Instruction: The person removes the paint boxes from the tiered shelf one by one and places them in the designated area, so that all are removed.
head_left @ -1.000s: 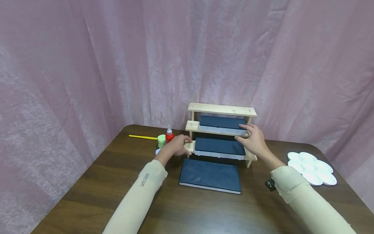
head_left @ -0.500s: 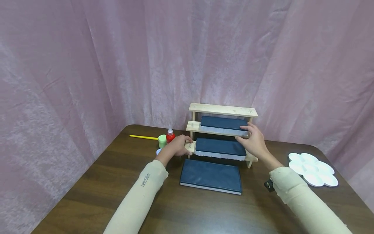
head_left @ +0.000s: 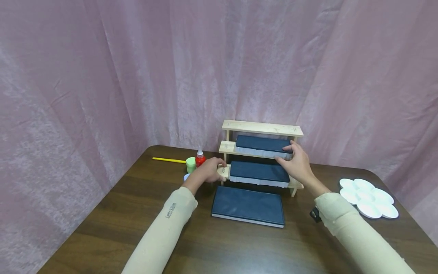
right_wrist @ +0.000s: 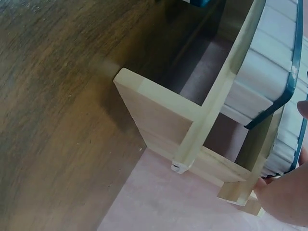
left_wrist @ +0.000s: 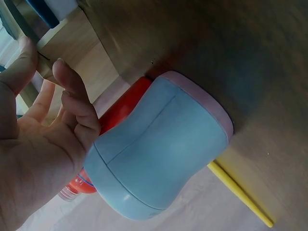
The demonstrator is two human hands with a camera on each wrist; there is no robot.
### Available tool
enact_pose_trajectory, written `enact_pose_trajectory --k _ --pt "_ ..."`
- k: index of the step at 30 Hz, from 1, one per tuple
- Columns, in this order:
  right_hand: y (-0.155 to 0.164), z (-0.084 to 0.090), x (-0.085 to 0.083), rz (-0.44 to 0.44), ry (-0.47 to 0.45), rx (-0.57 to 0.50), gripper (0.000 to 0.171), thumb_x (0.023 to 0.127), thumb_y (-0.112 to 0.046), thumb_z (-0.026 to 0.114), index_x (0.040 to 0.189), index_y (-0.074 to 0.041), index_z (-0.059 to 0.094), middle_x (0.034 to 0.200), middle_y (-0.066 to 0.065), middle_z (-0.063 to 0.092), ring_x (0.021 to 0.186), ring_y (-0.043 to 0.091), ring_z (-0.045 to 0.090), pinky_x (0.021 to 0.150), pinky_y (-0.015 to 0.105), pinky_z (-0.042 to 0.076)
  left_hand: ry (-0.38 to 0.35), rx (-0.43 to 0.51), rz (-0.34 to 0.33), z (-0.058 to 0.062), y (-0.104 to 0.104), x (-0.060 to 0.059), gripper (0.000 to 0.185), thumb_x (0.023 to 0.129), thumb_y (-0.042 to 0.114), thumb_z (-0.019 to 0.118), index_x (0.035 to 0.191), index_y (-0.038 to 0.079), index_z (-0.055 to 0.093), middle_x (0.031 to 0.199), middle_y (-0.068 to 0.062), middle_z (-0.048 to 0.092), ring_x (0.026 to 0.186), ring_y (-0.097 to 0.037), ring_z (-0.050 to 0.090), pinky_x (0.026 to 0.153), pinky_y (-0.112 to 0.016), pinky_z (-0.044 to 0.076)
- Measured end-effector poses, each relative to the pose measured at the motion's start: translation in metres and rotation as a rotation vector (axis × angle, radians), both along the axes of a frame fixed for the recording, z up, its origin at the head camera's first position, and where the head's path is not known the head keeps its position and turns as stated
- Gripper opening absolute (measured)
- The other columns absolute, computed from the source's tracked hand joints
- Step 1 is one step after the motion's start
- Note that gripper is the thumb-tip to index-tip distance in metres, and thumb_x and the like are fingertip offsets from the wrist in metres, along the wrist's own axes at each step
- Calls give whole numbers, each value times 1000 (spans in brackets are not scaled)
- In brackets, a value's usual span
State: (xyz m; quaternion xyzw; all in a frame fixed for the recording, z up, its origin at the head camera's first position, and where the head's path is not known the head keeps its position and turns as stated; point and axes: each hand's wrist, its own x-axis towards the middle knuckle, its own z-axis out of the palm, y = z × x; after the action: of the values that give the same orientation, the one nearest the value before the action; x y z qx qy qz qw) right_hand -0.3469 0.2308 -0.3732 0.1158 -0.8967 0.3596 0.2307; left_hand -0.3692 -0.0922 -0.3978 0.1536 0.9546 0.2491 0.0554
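Head view first: pale wooden three-step rack (head_left: 261,128) stands at the far side of the dark brown wooden table (head_left: 102,224). My left hand (head_left: 206,171) rests on the left end of the lowest step, fingers laid relaxed over the wood and clamped on nothing, seemingly to steady the rack. My right hand (head_left: 297,161) is at the right end of the dark blue flat case on the middle step (head_left: 261,144), thumb and fingers pinching its corner, so the case sits on that step with my grip at its edge. A second dark blue case on the lowest step (head_left: 259,172) lies below it, and a third dark blue case (head_left: 248,205) lies flat on the table just in front of the rack. Left of the rack stand a red squeeze bottle (head_left: 200,158) and a small green jar (head_left: 190,164), with a yellow stick (head_left: 169,160) behind them. A white flower-shaped palette (head_left: 368,197) sits well apart at the right.

Left wrist view: fingers loosely bent against the rack's wood, a pale blue rounded bottle (left_wrist: 159,149) just beside the palm, not gripped.

Right wrist view: rack side panel and white ribbed case undersides; only a sliver of my hand, grip not readable here.
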Motion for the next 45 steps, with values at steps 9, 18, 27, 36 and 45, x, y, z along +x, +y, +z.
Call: enact_pose_trajectory --k 9,18,27,36,45 --pt "8 -5 -8 51 47 111 55 87 -18 76 132 5 55 149 30 35 124 48 42 97 63 37 14 -12 -1 1 -1 0 55 78 24 86 127 16 63 129 -12 59 102 -27 54 90 -38 49" --pt "8 -7 -12 36 56 112 56 87 -19 77 131 8 55 148 32 34 135 52 32 104 67 30 14 -7 -3 1 0 0 54 78 24 86 127 16 63 129 -12 58 102 -27 54 90 -38 49" --pt "7 -10 -11 29 35 73 54 88 -24 76 128 7 56 150 32 33 136 52 32 105 67 30 15 -4 -5 0 -1 1 55 77 25 86 127 16 63 127 -12 59 101 -26 54 87 -37 50" --pt "4 -13 -8 -6 39 -3 59 83 -27 82 123 6 56 145 30 37 120 45 44 95 58 40 19 1 -14 0 -1 2 55 78 25 86 127 15 63 128 -12 58 102 -26 54 88 -38 49" --pt "1 -13 -3 -34 57 -83 58 76 -25 88 120 2 61 136 28 38 105 40 48 88 53 43 13 6 -3 3 -2 1 55 78 24 86 127 15 64 127 -12 60 101 -26 55 89 -39 50"
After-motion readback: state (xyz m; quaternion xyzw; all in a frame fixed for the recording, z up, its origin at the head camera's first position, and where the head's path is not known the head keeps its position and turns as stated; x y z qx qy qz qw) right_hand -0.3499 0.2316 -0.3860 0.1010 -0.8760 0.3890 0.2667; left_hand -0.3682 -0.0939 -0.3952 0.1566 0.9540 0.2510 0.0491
